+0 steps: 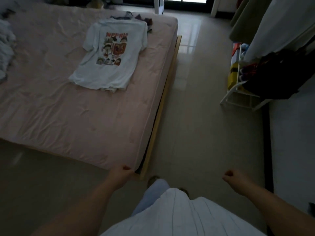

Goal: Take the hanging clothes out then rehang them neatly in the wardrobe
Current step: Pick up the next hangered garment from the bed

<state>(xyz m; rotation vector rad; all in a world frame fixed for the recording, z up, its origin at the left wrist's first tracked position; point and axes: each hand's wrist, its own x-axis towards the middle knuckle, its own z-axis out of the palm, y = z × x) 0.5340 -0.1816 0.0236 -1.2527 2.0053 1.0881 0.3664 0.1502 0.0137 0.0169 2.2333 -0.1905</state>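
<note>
White printed T-shirt (109, 55) lies flat on pink bed (68, 116), far side, more clothes (136, 17) heaped behind it. Left hand (121, 172) at bed's near corner, right hand (232, 176) over floor (196, 116); each grip curled closed, holding nothing. Dark garments (279, 72) hang at right.

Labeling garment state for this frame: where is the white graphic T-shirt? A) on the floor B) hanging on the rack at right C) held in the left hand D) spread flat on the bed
D: the white graphic T-shirt lies spread out, print up, on the pink bed, while the left hand and right hand hold nothing.
</note>
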